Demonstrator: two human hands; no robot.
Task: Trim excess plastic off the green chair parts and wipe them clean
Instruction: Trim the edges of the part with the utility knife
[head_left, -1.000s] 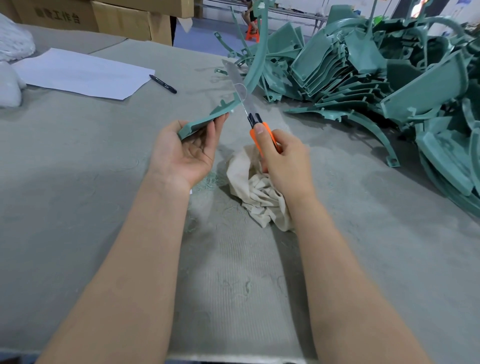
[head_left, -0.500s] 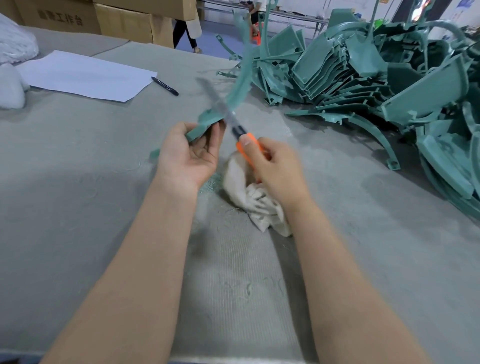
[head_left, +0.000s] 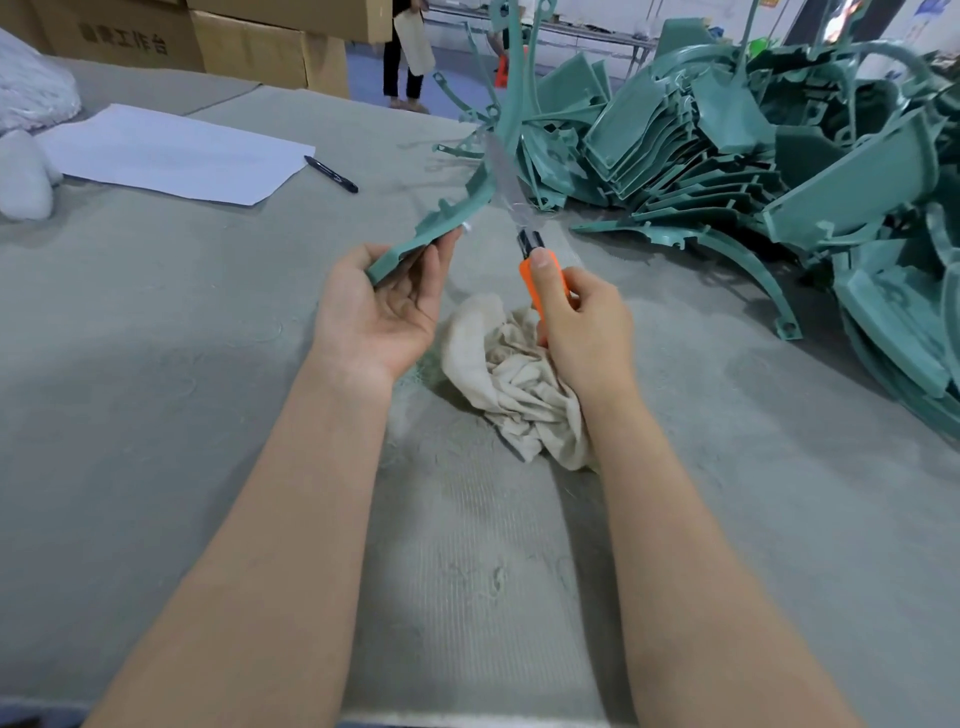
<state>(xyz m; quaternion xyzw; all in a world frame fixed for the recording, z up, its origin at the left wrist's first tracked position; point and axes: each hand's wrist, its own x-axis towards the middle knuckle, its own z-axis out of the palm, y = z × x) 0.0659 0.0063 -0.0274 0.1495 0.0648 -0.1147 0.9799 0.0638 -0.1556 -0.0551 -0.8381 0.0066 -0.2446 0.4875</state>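
Left hand (head_left: 379, 306) is gripping the lower end of a curved green chair part (head_left: 470, 195), raised above the tabletop (head_left: 208, 374). The part's long arc is rising away unsupported. Right hand (head_left: 582, 322) is clenching the orange knife (head_left: 525, 231), with the blade apparently lying on the part's edge. A rag (head_left: 498, 364) is lying beneath.

Risks as judged: the blade is working near the left fingertips (head_left: 445, 249), so a slip off the flash could nick them. The arc flexing could let the blade gouge the part.

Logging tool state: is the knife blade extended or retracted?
Extended: the blade projects beyond the orange handle in the right hand.
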